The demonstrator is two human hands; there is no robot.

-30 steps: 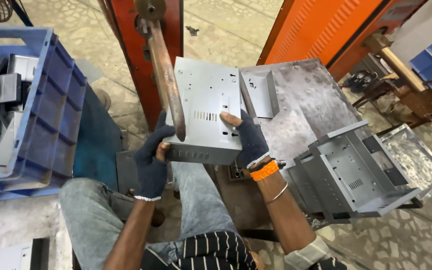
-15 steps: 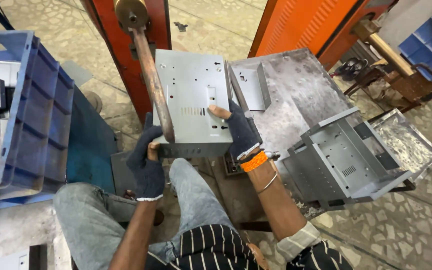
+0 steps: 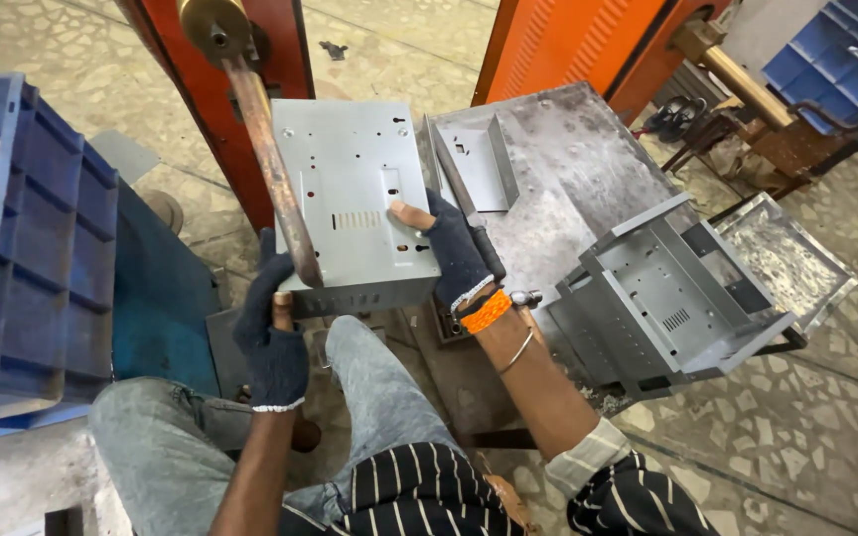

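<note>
At nine o'clock stands a blue plastic crate (image 3: 37, 258), well apart from the work; just inboard of it the person's left hand (image 3: 272, 333), in a dark knit glove, is closed on the near left corner of a grey sheet-metal box (image 3: 355, 203), fingers wrapped under the lower edge. A copper electrode arm (image 3: 265, 149) slants down from eleven o'clock off the red machine post (image 3: 285, 60) and crosses the box's left side, its tip touching the panel near that gloved hand. The box sits dead centre, held above the knees, its punched face turned up; it looks stiff and fairly light — thin folded steel, likely sharp at the cut edges, so the folded rims and corners seem the safest hold. The right hand (image 3: 449, 253), fingerless-gloved with an orange band at the wrist, lies flat on the top face, bare thumb pressed by a slot, fingers hooked over the right rim; the forearm comes up from five o'clock. At three o'clock a second grey chassis (image 3: 662, 293) rests on a scuffed steel table (image 3: 578, 169).
</note>
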